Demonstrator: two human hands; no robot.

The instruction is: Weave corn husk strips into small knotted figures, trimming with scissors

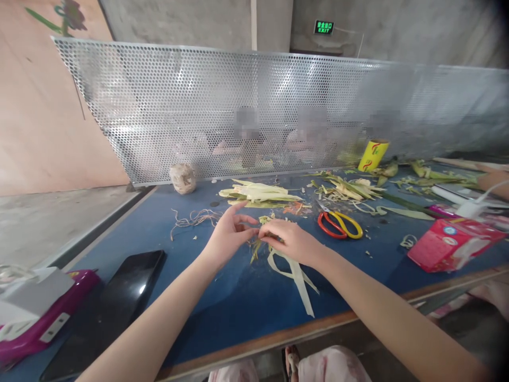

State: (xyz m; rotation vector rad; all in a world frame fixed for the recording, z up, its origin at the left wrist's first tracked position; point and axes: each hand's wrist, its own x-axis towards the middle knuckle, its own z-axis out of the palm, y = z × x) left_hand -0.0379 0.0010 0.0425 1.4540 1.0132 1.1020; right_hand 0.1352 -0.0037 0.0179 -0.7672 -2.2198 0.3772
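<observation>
At the middle of the blue table, my left hand (234, 228) has its fingers apart and slightly curved, its thumb reaching to the fingertips of my right hand (290, 239). My right hand is closed in a pinch over a small bundle of husk pieces (255, 250), mostly hidden by the fingers. A long pale husk strip (299, 286) trails from under it toward the table edge. Just beyond the hands lies a pile of pale corn husks (264, 192). Scissors (340, 224) with one red and one yellow handle rest to the right.
Left are a black phone (119, 297), a purple box (59, 313), brown strings (194, 218) and a tape-wrapped roll (183, 178). Right are more husks (350, 188), a yellow tube (373, 155), a pink packet (445, 244) and another person's hand (493, 180). A perforated metal screen (199, 106) stands behind.
</observation>
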